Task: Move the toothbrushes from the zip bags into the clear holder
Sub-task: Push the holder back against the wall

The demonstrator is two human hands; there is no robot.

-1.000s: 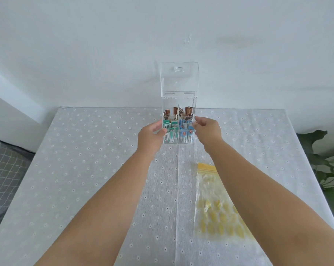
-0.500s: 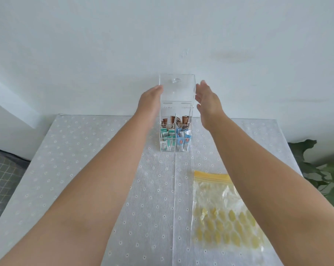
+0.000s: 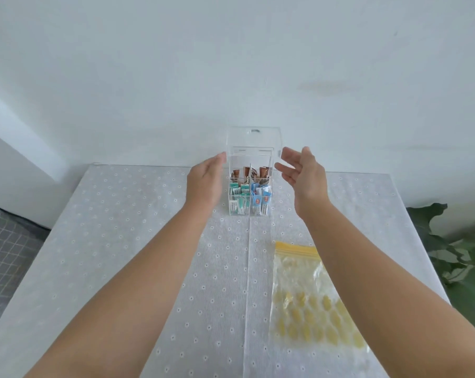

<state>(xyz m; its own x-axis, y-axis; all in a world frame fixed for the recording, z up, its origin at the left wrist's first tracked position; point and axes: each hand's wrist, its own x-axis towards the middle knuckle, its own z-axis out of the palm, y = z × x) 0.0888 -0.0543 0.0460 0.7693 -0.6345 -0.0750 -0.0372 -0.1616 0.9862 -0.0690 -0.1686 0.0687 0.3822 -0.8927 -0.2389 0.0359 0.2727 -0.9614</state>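
Head view: left hand (image 3: 203, 184) and right hand (image 3: 303, 173) flank the clear holder (image 3: 249, 186) at the table's (image 3: 122, 241) far centre, fingers released, grasping nothing. Holder packed with wrapped packets, lid up. Probably final step: close lid. Zip bag (image 3: 310, 296) lies near right, looks empty.

Item count: one clear holder (image 3: 254, 148), divided into four compartments holding small packets in brown, green and blue; the number of packets cannot be determined. One zip bag (image 3: 310, 296). Two hands: left (image 3: 205, 184), right (image 3: 303, 175). One counter (image 3: 122, 241). One plant (image 3: 460, 255).
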